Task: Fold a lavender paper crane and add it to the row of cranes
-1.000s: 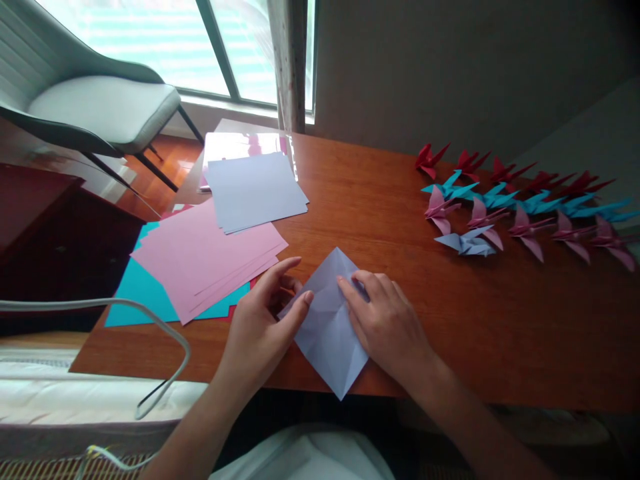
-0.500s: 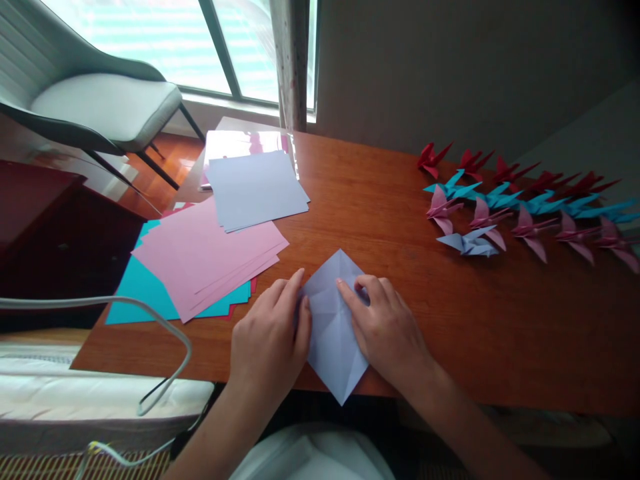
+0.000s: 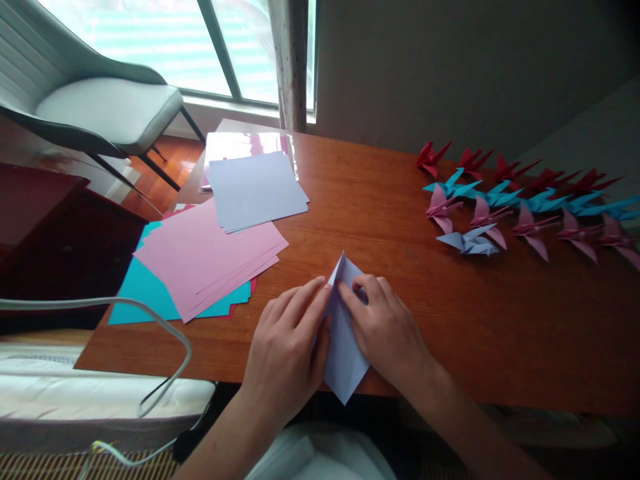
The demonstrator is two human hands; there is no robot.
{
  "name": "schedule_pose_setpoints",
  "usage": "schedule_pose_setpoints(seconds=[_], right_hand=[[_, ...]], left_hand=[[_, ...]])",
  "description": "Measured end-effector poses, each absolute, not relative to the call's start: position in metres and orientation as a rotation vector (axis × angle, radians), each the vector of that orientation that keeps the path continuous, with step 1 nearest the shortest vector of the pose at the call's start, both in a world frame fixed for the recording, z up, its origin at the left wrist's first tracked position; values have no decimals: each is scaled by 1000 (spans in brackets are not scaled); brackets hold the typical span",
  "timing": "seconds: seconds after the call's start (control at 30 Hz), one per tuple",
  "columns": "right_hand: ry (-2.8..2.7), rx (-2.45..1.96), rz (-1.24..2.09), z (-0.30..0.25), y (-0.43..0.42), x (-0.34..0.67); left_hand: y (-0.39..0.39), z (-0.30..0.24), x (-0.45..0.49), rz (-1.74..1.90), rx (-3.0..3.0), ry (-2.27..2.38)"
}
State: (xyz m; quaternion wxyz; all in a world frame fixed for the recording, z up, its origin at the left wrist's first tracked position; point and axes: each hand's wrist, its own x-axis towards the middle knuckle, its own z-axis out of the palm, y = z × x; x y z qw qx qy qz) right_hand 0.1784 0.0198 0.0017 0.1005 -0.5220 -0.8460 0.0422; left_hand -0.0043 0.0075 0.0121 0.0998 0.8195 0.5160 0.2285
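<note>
Paper (image 3: 345, 347) between left hand (image 3: 290, 333), curled along raised left flap (image 3: 335, 272), and right hand (image 3: 387, 319), resting on right half; cannot tell whether either pinches.

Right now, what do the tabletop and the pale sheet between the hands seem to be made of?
Pale sheet: probably paper, matte, thin and crisply creased, without shine.
Tabletop: wood or veneer, I cannot tell, faintly glossy; brown grain shows, with sheen toward the window.
</note>
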Motion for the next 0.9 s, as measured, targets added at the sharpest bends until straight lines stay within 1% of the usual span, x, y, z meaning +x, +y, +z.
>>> schedule_pose_setpoints(seconds=[0.3, 0.47, 0.73, 0.9], right_hand=[[-2532, -1668, 231, 12, 38, 172], [-2544, -1739, 205, 16, 47, 166], [-2528, -1821, 279, 20, 56, 163], [-2547, -1795, 251, 18, 53, 164]], left_hand=[[-1, 7, 7, 516, 2515, 1661], [-2, 7, 14, 458, 2516, 1620], [-2, 5, 13, 447, 2523, 1573], [-1, 4, 11, 438, 2543, 1554]])
